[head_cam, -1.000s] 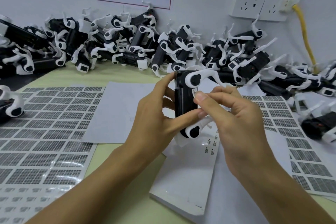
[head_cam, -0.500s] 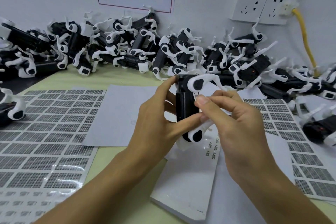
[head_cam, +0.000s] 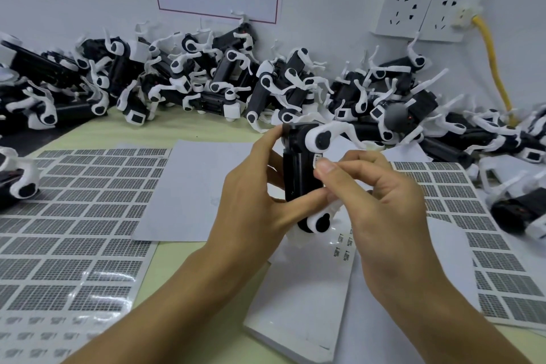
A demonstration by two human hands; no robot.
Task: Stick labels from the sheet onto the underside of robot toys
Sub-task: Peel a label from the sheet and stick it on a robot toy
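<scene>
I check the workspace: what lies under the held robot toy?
Under the robot toy lies a white sheet carrying a few small labels. The right hand covers part of it.

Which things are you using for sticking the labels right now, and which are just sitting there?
In use:
robot toy held by left hand
small label pressed by right hand
label strip

Just sitting there:
pile of toys
printed sheets
wall sockets
yellow cable

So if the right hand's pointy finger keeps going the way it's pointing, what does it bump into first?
The right hand points its fingertip left, toward the robot toy that the left hand grips. It would meet the small white label on the toy's black body first; it looks about touching already, though depth is hard to judge.
</scene>
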